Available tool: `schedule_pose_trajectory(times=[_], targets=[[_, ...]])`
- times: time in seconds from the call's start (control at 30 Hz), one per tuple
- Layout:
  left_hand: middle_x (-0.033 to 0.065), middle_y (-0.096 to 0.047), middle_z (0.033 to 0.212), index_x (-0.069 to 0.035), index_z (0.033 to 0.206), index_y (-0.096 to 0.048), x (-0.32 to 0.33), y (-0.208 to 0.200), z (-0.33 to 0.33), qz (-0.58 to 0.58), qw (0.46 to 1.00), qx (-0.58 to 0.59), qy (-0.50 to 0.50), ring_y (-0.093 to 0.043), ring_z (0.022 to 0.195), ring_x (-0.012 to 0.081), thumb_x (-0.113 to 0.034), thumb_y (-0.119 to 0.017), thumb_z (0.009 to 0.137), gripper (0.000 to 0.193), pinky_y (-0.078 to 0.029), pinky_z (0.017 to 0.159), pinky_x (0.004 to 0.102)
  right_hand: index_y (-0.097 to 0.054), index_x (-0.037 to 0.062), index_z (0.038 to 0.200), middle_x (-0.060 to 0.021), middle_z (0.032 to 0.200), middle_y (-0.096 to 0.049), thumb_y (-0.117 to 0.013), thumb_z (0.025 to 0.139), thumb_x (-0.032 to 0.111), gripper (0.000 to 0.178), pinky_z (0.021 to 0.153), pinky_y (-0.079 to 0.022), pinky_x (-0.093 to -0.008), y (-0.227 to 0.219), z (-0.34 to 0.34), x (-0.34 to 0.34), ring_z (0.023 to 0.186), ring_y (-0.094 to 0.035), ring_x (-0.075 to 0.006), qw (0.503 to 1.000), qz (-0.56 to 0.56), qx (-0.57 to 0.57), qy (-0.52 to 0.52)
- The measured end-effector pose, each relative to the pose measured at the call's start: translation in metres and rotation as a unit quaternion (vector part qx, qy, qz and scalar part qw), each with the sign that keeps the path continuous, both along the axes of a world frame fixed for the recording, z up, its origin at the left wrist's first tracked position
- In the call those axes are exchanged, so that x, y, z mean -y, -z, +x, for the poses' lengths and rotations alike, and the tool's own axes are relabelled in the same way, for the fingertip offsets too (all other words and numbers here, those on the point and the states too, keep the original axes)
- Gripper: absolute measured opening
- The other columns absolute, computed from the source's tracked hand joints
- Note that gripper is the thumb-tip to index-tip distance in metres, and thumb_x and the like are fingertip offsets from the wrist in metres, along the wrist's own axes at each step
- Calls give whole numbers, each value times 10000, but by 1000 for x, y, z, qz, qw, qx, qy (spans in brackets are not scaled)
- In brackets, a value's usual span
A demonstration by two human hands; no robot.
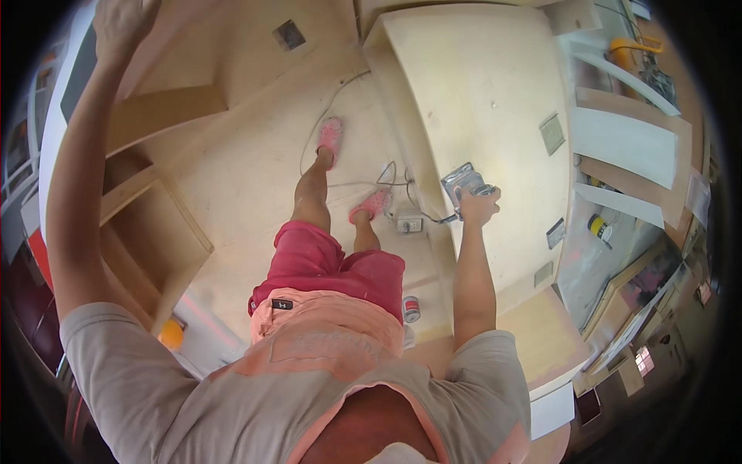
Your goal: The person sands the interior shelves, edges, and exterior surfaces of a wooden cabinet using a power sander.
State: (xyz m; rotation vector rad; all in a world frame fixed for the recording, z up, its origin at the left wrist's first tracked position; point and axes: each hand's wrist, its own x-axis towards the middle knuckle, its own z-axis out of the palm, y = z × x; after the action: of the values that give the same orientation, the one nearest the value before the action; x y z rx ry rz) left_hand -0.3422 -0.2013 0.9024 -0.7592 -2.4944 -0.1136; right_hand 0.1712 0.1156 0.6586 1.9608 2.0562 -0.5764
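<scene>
My right hand (pixel 479 207) is closed around a grey handheld electric sander (pixel 457 176), which rests on a broad pale wooden panel (pixel 479 85). A dark cord (pixel 433 219) runs from the sander's near side over the panel's left edge toward a white power outlet box (pixel 410 225) on the floor. At the upper left my left arm is stretched far forward. The left hand (pixel 124 27) is cut off by the picture's upper edge beside a wooden surface, so its fingers are hidden.
Open wooden cabinet boxes (pixel 154 232) stand at the left. My feet, in pink clogs (pixel 331 133), are on the pale floor near a loose cable (pixel 332 100). A small can (pixel 411 309) stands close to my right leg. Boards (pixel 626 147) and a yellow-and-black can (pixel 598 226) lie at the right.
</scene>
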Motion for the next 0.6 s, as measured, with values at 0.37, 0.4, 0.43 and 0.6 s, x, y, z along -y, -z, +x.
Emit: schedule_pose_trajectory(times=[0.37, 0.4, 0.43, 0.6], targets=[[146, -572, 1184, -42, 1249, -525, 3, 11, 17, -14, 990, -73, 123, -521, 1127, 316, -340, -675, 842, 526, -382, 965, 419, -317, 84, 1360, -300, 1210, -393, -800, 603, 198, 905, 892, -485, -427, 0, -146, -15, 1015, -558, -435, 1000, 0, -24, 5], [144, -576, 1164, -43, 1236, -533, -2, 10, 18, 6, 988, -81, 133, -523, 1116, 302, -327, -701, 822, 529, -387, 955, 410, -317, 84, 1360, -300, 1210, -393, -800, 603, 198, 905, 892, -485, -427, 6, -155, -23, 1015, -558, -435, 1000, 5, -23, 12], [141, -580, 1144, -44, 1224, -541, -2, 9, 18, 21, 986, -86, 141, -526, 1104, 288, -313, -726, 802, 533, -393, 944, 401, -329, 95, 1356, -292, 1208, -399, -799, 600, 195, 896, 891, -485, -429, 11, -161, -23, 1023, -552, -437, 997, 22, -64, -28], [139, -580, 1148, -38, 1211, -547, 12, 10, 11, 39, 985, -75, 152, -525, 1098, 293, -286, -750, 784, 534, -393, 946, 395, -378, 148, 1344, -264, 1198, -419, -793, 594, 182, 858, 881, -484, -434, 3, -196, 11, 1037, -533, -441, 981, -18, -115, -153]])
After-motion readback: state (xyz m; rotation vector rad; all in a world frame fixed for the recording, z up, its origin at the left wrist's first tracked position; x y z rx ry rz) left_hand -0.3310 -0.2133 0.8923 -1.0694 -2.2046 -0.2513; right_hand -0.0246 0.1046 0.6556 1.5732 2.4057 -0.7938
